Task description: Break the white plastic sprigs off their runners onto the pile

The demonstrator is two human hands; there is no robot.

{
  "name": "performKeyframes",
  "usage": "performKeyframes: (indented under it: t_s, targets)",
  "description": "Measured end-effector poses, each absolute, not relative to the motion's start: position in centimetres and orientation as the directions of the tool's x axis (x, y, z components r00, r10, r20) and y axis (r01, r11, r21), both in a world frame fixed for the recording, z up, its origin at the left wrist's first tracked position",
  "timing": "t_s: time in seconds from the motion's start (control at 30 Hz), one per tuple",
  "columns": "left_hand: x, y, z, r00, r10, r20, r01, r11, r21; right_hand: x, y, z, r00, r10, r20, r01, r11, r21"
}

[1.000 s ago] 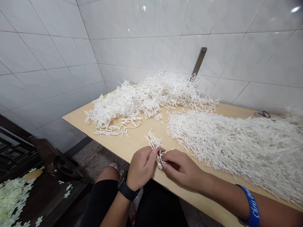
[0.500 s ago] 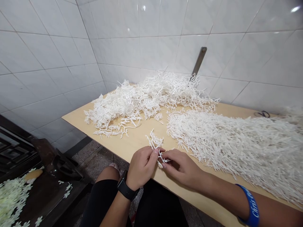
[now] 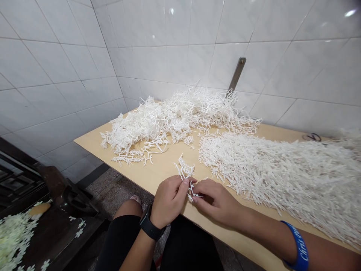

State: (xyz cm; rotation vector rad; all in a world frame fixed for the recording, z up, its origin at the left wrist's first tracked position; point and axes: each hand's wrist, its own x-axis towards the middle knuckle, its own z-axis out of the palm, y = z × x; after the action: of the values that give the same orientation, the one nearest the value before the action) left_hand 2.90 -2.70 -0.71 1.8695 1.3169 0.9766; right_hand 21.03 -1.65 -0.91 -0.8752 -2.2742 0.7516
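Observation:
My left hand [image 3: 171,195] is closed, with thumb and fingers pinching a white branching plastic sprig [image 3: 185,170]. The sprig's forked upper part sticks up beyond the fingers, and its lower twigs show between my two hands. My right hand [image 3: 217,199] is closed too, its thumb and fingertips pinching the sprig's lower twigs just to the right of the left thumb. Both hands are over the near edge of the wooden board [image 3: 163,165]. Part of the sprig is hidden by the fingers.
A tangled heap of white branching sprigs [image 3: 158,120] lies at the back. A broad pile of small white pieces [image 3: 270,169] covers the right side. A metal bar [image 3: 237,75] leans near the tiled wall [image 3: 180,60]. Dark furniture [image 3: 56,188] at left holds pale flower pieces [image 3: 17,229].
The sprig's lower twigs have shifted slightly between my fingertips. Both hands stay in nearly the same place, and the piles look unchanged.

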Motion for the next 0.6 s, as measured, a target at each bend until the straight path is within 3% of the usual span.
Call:
performKeyframes:
  t_s: [0.6]
  targets:
    - [3.05,-2.6,-0.82,0.202,0.954,0.221,0.519,-0.296,0.802,21.11,-1.62,-1.12,-0.61,0.733,0.301,0.399,0.612,-0.682]
